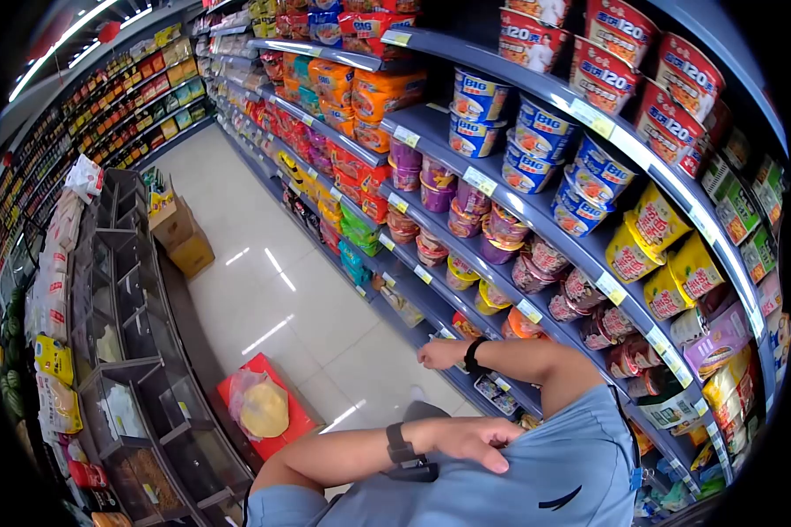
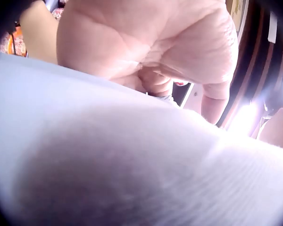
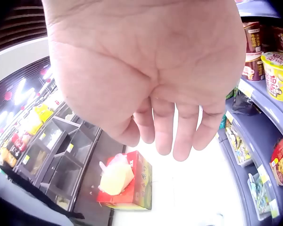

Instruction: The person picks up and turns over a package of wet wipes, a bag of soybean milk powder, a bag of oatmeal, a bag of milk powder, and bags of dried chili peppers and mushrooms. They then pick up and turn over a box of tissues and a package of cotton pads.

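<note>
Beside the shelves (image 1: 545, 231) on the right, the right hand (image 1: 444, 353) is loose and open, holding nothing. At the near side, the left hand (image 1: 468, 441) touches the blue shirt (image 1: 501, 496); I can't tell if it grips. A soft touch should stop the cloth bunching.

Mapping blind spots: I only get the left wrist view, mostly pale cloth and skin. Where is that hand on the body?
Observer: Head view puts the left hand on the front of the blue shirt.
Operator: Right hand carrying anything?
Observer: No, the right wrist view shows its palm with nothing in it.
Operator: Anything on the floor I can't see?
Observer: Yes, a red box with a bagged yellow item on top.
</note>
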Action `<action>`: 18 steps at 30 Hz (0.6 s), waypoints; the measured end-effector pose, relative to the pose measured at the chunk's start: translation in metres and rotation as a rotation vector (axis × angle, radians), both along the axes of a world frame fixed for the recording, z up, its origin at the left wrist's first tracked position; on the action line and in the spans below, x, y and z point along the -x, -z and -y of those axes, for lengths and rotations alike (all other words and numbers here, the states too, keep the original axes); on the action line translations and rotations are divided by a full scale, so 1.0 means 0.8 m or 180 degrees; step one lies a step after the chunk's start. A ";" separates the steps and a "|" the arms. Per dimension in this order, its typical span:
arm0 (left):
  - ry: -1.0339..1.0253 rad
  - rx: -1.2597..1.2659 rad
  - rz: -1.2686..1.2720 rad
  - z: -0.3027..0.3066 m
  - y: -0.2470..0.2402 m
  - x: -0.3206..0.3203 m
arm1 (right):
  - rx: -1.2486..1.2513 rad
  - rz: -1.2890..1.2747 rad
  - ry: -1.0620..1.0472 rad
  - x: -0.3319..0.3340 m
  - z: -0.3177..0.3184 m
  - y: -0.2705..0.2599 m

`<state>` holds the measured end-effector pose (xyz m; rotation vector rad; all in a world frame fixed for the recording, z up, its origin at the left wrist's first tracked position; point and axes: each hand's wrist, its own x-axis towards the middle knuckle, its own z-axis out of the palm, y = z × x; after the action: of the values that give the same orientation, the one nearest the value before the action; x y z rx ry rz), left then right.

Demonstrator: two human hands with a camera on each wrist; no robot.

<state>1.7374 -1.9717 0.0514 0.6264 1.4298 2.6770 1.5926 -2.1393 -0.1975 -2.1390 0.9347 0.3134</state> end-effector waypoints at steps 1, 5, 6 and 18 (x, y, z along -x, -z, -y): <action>-0.0002 -0.0026 0.0000 0.008 0.005 -0.005 | -0.0026 0.0000 -0.0002 -0.008 0.010 0.005; -0.0279 -0.0270 -0.0037 0.045 0.000 -0.033 | -0.0062 -0.0046 -0.0147 -0.043 0.049 0.012; -0.0346 -0.0310 0.0034 0.058 0.000 -0.039 | -0.0016 0.0005 -0.0205 -0.049 0.064 0.026; -0.1114 0.0805 0.0363 0.290 0.015 -0.072 | -0.0112 0.0899 -0.0348 -0.140 0.252 0.117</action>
<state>1.7950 -2.2035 0.0390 0.2168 1.9576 2.6440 1.7047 -2.3410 -0.2911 -2.1370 0.6477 0.0766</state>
